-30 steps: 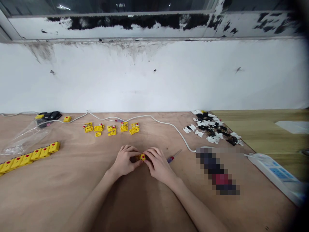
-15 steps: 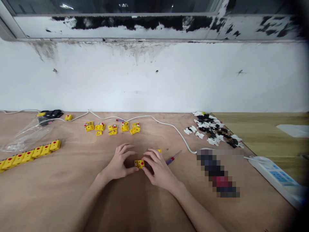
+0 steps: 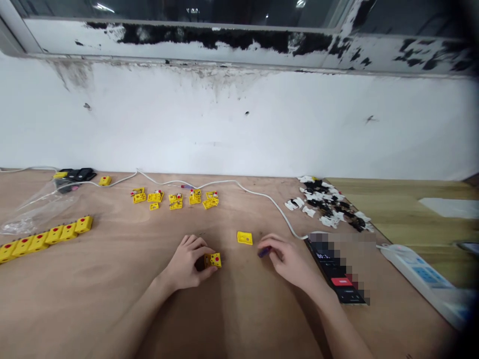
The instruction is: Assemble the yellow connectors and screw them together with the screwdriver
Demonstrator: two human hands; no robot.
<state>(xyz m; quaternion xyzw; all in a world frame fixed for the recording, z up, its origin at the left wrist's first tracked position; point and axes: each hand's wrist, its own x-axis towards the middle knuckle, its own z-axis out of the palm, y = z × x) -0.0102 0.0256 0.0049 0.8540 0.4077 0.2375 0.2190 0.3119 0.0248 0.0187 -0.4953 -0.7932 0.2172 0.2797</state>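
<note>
Near the middle of the table, my left hand (image 3: 190, 263) grips a small yellow plastic housing (image 3: 216, 260) with a red round part on it, thumb and fingers at its sides. My right hand (image 3: 286, 258) is closed around the purple handle of a screwdriver (image 3: 264, 252); its shaft is hidden by the fingers. Between the two hands lies a yellow cover (image 3: 244, 238), hollow side up, touched by neither hand.
Opened yellow housings (image 3: 174, 201) lie in a row at the back. Assembled yellow boxes (image 3: 54, 235) line the left. A white cable (image 3: 269, 195) runs to a power strip (image 3: 421, 279). Black and white pieces (image 3: 329, 202) are piled right, beyond a partly blurred phone (image 3: 342, 281).
My right hand has let go of the yellow housing, moved right and taken hold of the screwdriver. The left hand keeps the housing, now slightly lower. The yellow cover is uncovered to view.
</note>
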